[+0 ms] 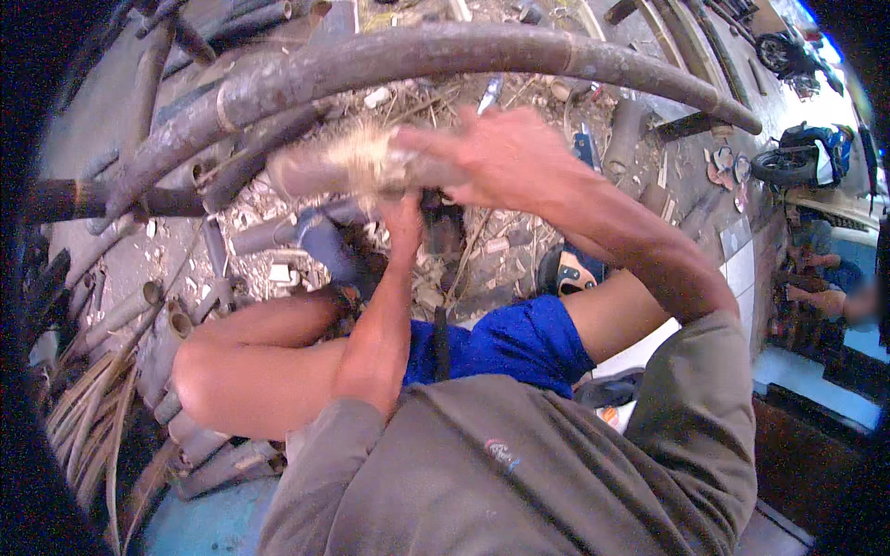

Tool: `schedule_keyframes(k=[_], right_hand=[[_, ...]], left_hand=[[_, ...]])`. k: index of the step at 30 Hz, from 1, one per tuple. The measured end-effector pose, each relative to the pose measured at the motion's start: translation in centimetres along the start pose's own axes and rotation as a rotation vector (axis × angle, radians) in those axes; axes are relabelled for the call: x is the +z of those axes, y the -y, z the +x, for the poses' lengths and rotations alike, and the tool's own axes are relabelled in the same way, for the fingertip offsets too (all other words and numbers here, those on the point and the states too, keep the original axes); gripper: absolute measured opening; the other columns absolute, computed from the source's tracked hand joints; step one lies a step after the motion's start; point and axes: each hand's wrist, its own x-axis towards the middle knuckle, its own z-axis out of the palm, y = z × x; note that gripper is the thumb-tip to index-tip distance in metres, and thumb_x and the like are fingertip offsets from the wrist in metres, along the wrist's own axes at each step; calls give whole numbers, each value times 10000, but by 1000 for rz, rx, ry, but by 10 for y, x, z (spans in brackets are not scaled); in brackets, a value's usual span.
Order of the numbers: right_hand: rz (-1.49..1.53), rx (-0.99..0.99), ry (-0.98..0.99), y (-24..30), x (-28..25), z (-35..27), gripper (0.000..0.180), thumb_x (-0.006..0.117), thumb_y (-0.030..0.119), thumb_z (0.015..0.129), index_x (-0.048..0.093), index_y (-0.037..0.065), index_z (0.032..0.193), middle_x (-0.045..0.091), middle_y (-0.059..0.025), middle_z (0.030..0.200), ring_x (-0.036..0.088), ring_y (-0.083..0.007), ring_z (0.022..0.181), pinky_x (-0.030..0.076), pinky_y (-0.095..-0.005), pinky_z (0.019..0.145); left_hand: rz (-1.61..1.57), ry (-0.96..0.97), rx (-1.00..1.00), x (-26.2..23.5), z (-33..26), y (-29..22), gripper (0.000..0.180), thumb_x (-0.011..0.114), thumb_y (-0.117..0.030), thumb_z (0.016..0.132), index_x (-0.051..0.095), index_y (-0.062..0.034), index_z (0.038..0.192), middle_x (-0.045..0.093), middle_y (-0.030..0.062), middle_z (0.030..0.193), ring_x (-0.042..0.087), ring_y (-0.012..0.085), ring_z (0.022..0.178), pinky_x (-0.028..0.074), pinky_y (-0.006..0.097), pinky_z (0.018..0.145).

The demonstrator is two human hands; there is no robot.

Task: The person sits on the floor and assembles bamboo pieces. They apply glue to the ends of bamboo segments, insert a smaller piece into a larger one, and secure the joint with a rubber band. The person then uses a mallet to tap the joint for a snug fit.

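Note:
A short piece of bamboo [311, 176], blurred by motion, lies crosswise in front of me. Pale shavings or fibres [363, 159] stick out in a tuft around its middle. My left hand [400, 221] is closed on the piece from below, just under the tuft, its fingers partly hidden. Over the right-hand end is my right hand [510, 159], smeared by motion, with one finger along the top and the thumb underneath. Whatever else might be in that hand cannot be made out. A dark blue, cloth-like thing [324, 248] sits below the bamboo piece.
A long thick bamboo pole [445, 60] arches across beyond my hands. Wood chips [278, 273] litter the ground. Cut bamboo lengths [125, 310] are piled at left. A black-and-tan object [567, 271] rests by my right thigh. Farther right are a motorcycle [807, 162] and another person [830, 296].

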Motion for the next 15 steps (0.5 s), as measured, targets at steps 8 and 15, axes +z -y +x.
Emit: schedule_keyframes(k=[8,15], right_hand=[[609,451,-776,-11,41,-121,904,853,273,747,399,45,1496,562,-246,1408,647,-359,1187,553,-407,945],[564,939,-515,15,58,-197,916,753,519,744,460,-8,1433,541,-188,1403,575,-297,1232,471,-403,999]], left_hand=[[377,584,409,93,-62,-67,453,831,-218,719,652,-71,1109,661,139,1002,671,323,902,541,442,830],[581,752,543,95,-40,-16,491,831,-320,672,616,-70,1037,597,168,964,642,393,905,536,501,773]])
